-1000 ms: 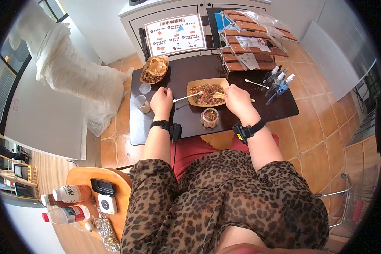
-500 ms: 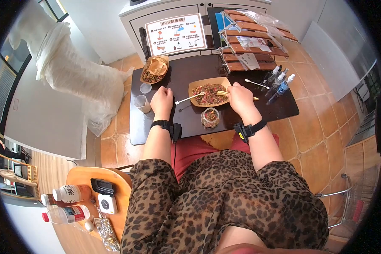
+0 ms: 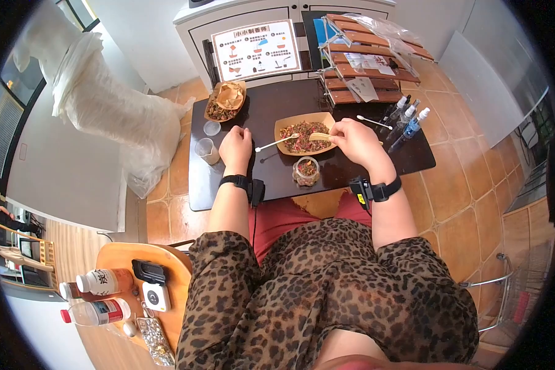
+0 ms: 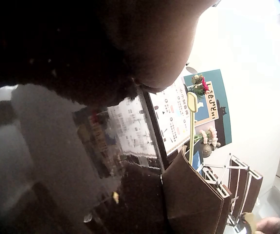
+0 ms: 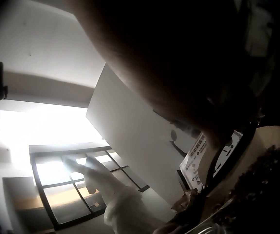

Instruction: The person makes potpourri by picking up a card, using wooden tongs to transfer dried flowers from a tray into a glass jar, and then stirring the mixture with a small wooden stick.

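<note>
A kraft paper tray point(image 3: 280, 145) holds a mix of dried red and green bits point(image 3: 299, 129). In the head view the right hand point(image 3: 356, 142) pinches a pale wooden tool point(image 3: 320, 136), its end over the mix. The left hand point(image 3: 235, 148) rests on the dark table left of the tray, fingers curled, with nothing seen in it. A white stick with a small scoop end point(image 3: 277, 142) lies across the tray's left rim, apart from the left hand. In front of the tray stands a clear jar point(image 3: 306, 171) with similar bits inside.
Left on the table point(image 3: 265, 98) are a clear cup point(image 3: 207, 151), a small lid point(image 3: 211, 128) and another paper tray point(image 3: 244, 92) of dried pieces. Spray bottles point(image 3: 407, 127) and another white stick point(image 3: 374, 122) lie at the right, near a wooden slatted rack point(image 3: 351, 86).
The tray and white stick have shifted slightly right. The right hand has moved a little right and turned, its wrist swinging outward. The left hand stays nearly still.
</note>
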`<state>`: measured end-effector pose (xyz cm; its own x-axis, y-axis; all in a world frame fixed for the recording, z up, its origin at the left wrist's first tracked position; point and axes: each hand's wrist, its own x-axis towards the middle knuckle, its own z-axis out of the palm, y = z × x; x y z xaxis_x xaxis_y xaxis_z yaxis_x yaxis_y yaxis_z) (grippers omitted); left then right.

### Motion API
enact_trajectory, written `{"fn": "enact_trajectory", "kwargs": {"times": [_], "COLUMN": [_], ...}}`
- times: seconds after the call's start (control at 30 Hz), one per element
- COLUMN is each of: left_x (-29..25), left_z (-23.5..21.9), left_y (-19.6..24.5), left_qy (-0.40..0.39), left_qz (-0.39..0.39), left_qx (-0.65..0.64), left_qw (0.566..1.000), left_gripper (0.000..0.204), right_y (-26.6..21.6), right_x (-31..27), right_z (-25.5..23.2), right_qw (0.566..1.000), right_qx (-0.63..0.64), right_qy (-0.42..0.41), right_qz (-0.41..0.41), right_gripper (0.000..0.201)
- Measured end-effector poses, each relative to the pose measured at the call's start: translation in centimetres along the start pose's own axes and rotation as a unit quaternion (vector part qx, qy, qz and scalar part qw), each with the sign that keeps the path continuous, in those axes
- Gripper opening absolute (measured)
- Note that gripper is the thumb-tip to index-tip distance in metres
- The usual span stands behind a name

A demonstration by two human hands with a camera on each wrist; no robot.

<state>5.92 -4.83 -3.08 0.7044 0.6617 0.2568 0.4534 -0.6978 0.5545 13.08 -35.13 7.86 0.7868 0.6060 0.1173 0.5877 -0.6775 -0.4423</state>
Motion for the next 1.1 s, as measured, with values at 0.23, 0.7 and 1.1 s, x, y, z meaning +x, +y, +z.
{"fn": "enact_trajectory", "kwargs": {"times": [0.23,0.7,1.1], "left_x": [0.1,0.1,0.1], "left_z": [0.3,0.3,0.3], "left_y": [-0.2,-0.3,-0.2], "left_qy": [0.006,0.004,0.006], "left_qz": [0.007,-0.003,0.000], "left_qx": [0.001,0.002,0.000], "left_qw": [1.000,1.000,1.000], "left_gripper": [0.033,0.032,0.034], "right_y": [-1.0,-0.5,3.2], "right_x": [-1.0,-0.6,0.6], "right_z": [-0.5,-0.2,3.6], "right_qw": [0.995,0.999,0.979], "right_qx": [0.000,-0.046,-0.196], "right_qy": [-0.074,0.018,0.056], "right_qz": [-0.070,-0.015,-0.006], "right_gripper": [0.016,0.017,0.010]}}
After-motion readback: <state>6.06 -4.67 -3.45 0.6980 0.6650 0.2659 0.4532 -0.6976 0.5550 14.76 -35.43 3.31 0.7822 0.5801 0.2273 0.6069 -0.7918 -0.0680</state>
